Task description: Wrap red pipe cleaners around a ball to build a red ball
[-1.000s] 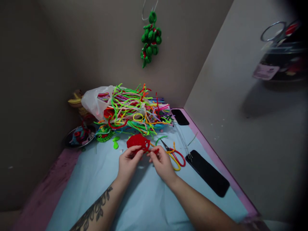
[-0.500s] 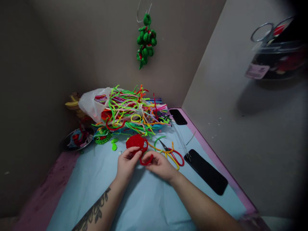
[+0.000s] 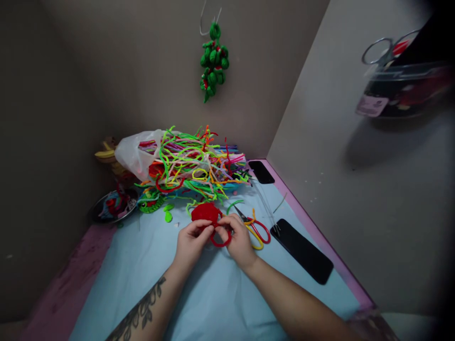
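A rounded red fuzzy piece (image 3: 205, 212), seemingly made of pipe cleaner, is pinched along its near edge by my left hand (image 3: 192, 238). From it a red pipe cleaner (image 3: 221, 245) curves toward me in a loop. My right hand (image 3: 239, 239) has its fingers closed at the loop's upper right, close to the left fingertips; the exact pinch point is partly hidden by the fingers. Just right of my right hand lie scissors (image 3: 263, 231) with red and yellow handles, with orange and green pipe cleaner (image 3: 236, 205) pieces around them.
A heap of coloured pipe cleaners (image 3: 192, 163) spills from a white plastic bag (image 3: 133, 154) at the back. To the left sits a metal bowl (image 3: 122, 219). Two black phones (image 3: 302, 251) lie on the right. A green braided ornament (image 3: 214, 64) hangs on the wall.
My right hand has moved up and closer to my left. The red pipe cleaner's loose end, previously sticking out to the right, is now bent round into a loop.
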Motion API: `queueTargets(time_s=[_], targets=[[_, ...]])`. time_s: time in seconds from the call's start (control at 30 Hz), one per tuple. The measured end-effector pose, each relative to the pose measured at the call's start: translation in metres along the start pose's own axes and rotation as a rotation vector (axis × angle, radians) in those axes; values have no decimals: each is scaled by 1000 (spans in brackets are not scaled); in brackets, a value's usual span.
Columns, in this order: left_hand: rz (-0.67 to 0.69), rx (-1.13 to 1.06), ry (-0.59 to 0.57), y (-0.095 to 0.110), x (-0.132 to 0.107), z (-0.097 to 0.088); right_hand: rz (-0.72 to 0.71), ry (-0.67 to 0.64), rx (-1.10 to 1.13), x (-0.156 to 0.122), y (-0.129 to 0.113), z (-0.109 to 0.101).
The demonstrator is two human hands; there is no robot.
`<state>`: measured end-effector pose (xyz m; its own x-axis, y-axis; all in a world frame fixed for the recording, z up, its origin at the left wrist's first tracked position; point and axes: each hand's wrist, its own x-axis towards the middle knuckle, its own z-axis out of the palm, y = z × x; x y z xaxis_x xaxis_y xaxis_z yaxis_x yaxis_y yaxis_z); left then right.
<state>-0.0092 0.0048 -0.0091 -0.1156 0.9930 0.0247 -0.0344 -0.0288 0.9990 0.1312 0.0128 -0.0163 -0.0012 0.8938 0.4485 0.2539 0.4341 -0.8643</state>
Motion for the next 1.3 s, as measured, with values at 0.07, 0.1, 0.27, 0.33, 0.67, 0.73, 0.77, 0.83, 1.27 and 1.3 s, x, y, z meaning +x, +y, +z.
queueTargets(time_s=[0.07, 0.1, 0.27, 0.33, 0.67, 0.73, 0.77, 0.83, 1.27, 1.3], targets=[[-27, -7, -17, 1, 0, 0, -8, 20, -10, 0, 2, 0], [-36, -10, -24, 1, 0, 1, -14, 27, -15, 0, 2, 0], [-44, -9, -41, 1, -1, 1, -51, 35, -33, 0, 3, -2], [-37, -4, -42, -1, -1, 1, -63, 47, -44, 0, 2, -3], [1, 9, -28, -4, -3, 2, 12, 102, -58, 0, 0, -3], [13, 11, -32, -5, -2, 1, 56, 90, -35, 1, 1, -3], [19, 9, -39, -5, -2, 0, 74, 82, -18, 1, 1, -3], [34, 5, -50, -5, -1, -1, 95, 64, 21, 2, 2, -3], [179, 210, -107, 0, -7, -3, 229, -87, 116, 7, 4, -9], [170, 196, -121, 0, -7, -4, 247, -102, 150, 8, 4, -9]])
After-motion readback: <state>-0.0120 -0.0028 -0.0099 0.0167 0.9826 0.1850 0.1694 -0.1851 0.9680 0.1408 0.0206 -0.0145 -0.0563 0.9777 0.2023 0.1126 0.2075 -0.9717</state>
